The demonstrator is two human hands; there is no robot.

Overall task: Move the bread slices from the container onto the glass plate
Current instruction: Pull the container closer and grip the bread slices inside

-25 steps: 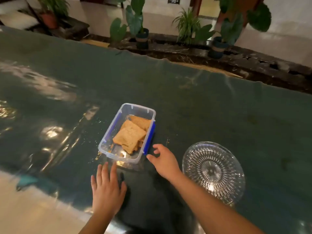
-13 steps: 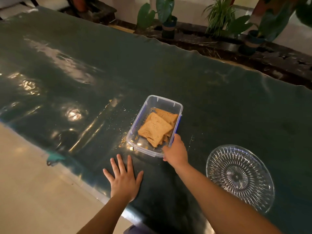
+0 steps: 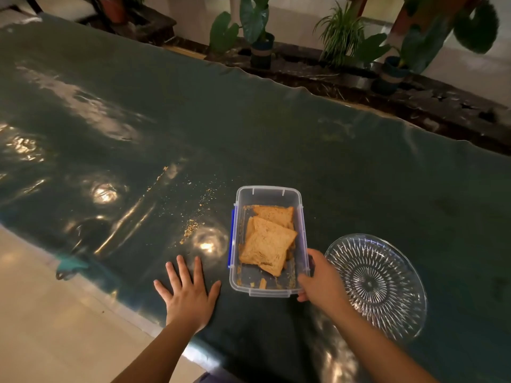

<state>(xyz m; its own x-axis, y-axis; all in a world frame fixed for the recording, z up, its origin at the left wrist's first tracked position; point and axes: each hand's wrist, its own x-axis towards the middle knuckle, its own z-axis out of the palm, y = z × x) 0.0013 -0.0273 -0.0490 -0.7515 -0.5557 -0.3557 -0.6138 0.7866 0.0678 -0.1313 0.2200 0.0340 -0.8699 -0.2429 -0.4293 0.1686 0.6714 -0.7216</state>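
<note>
A clear plastic container [image 3: 267,192] with blue side clips sits on the green table cover. Inside it lie brown bread slices [image 3: 267,243], overlapping, with crumbs on the container floor. My right hand [image 3: 322,280] grips the container's near right corner. My left hand [image 3: 188,291] rests flat on the table, fingers spread, just left of the container and apart from it. A patterned glass plate [image 3: 387,286] lies to the right of the container, with nothing on it.
Crumbs [image 3: 190,228] are scattered on the shiny green cover [image 3: 304,134] left of the container. The table's near edge runs diagonally at lower left, with pale floor [image 3: 55,327] beyond. Potted plants [image 3: 260,31] stand past the far edge.
My right hand took hold of the container's near right corner and turned it straighter, closer to me and the plate. My left hand stayed flat on the table.
</note>
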